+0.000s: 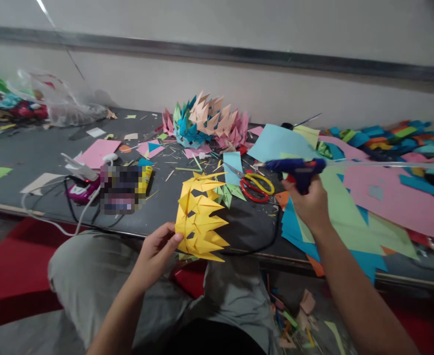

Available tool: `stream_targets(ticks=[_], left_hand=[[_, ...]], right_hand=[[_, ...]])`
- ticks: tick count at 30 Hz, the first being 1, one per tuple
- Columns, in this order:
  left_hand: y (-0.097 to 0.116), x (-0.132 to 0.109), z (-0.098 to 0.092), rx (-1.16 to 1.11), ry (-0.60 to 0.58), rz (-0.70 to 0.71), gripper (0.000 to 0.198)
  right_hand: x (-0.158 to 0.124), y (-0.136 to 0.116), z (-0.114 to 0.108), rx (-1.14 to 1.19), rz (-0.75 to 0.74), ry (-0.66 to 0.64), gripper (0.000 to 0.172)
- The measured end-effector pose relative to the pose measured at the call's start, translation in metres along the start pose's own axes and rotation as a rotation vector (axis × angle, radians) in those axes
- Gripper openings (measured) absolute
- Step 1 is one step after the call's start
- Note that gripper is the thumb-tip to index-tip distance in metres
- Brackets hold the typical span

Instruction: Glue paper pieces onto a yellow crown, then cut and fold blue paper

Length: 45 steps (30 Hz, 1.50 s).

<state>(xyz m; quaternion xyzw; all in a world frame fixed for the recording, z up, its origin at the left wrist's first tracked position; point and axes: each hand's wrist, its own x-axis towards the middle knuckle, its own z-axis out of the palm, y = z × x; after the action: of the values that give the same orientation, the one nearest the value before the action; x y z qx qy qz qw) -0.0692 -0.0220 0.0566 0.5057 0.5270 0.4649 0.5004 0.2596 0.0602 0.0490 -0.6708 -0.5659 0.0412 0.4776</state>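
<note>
Between the thumb and fingers of my left hand (160, 251) is a yellow folded-paper strip (198, 222) with a row of spikes pointing right, held over the table's front edge. My right hand (309, 199) is closed around the handle of a blue glue gun (298, 170), its nozzle pointing left. A clear glue stick (379, 165) sticks out from the gun's back. Scissors (255, 187) with red and yellow handles lie between my hands. Green folded-paper pieces (231, 194) lie partly behind the yellow strip.
Folded-paper crowns (205, 123) stand near the wall. Coloured paper sheets (335, 207) are stacked at right. A purple power strip (83, 190) with cables lies at left, and a plastic bag (61, 106) sits farther back. Paper scraps litter the dark table (128, 224).
</note>
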Motion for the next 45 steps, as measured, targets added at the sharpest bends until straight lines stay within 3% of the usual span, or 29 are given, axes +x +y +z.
stream_targets(ticks=[4, 6, 10, 15, 18, 23, 28, 30, 32, 37, 45], left_hand=[[-0.002, 0.003, 0.003, -0.007, 0.028, -0.018, 0.023], [-0.004, 0.005, 0.005, -0.004, 0.045, -0.003, 0.023], [-0.005, 0.009, 0.008, 0.006, 0.060, 0.034, 0.022], [0.001, 0.011, 0.012, -0.033, 0.067, 0.000, 0.022], [0.003, 0.010, 0.012, -0.045, 0.076, 0.000, 0.022], [0.000, 0.010, 0.006, -0.019, 0.100, 0.054, 0.022], [-0.007, 0.014, -0.001, 0.027, 0.101, 0.039, 0.030], [-0.011, 0.015, -0.003, 0.053, 0.079, 0.041, 0.032], [-0.014, 0.017, -0.002, 0.093, 0.038, 0.059, 0.033], [-0.012, 0.017, 0.009, 0.182, -0.099, 0.134, 0.025], [-0.006, 0.009, 0.035, 0.431, -0.279, 0.317, 0.020]], right_hand=[[0.047, 0.015, -0.017, 0.583, 0.086, 0.165, 0.041], [0.071, 0.016, -0.026, 0.753, 0.112, 0.205, 0.033], [0.111, 0.002, -0.044, 0.851, 0.161, 0.274, 0.003], [0.148, -0.044, -0.064, 0.890, 0.188, 0.221, 0.022], [0.151, -0.068, -0.070, 0.837, 0.161, 0.145, 0.030], [0.105, -0.067, -0.068, 0.414, 0.038, -0.094, 0.018], [0.014, -0.050, -0.053, -0.265, -0.140, -0.317, 0.044], [-0.018, -0.048, -0.041, -0.351, -0.251, -0.333, 0.043], [-0.040, -0.047, -0.028, -0.394, -0.353, -0.264, 0.041], [-0.063, -0.041, 0.000, -0.471, -0.461, -0.145, 0.045], [-0.067, -0.025, 0.019, -0.489, -0.364, -0.204, 0.041]])
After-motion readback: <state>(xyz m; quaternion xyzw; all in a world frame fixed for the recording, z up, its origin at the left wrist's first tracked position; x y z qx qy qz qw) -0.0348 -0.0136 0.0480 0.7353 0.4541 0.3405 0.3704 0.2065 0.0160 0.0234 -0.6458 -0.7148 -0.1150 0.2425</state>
